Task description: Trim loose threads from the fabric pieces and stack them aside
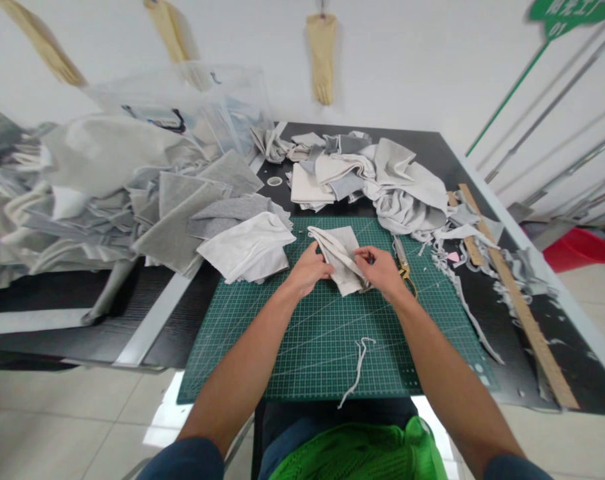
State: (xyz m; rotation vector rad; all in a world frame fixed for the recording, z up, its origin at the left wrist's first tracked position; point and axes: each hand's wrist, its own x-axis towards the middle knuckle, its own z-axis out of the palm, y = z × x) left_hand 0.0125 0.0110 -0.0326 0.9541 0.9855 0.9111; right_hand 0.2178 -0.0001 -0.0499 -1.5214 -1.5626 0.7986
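Note:
A light grey piece of cloth (343, 257), partly folded, is held between both hands just above the green cutting mat (302, 353). My left hand (309, 268) grips its left edge, fingers closed on the fabric. On the right side, my right hand (378, 267) pinches the cloth near its edge. Gold-handled scissors (403, 263) lie on the mat just right of my right hand, partly covered by it. Nearer to me, a thin white fabric strip (356, 373) lies loosely curled across the mat.
Grey cloth pieces (177, 207) are heaped on the left beside a clear plastic bin (242, 107). More folded cloths (407, 180) are piled behind the mat. Fabric scraps and a wooden ruler (527, 320) lie at the right. A tape roll (275, 181) sits at the back.

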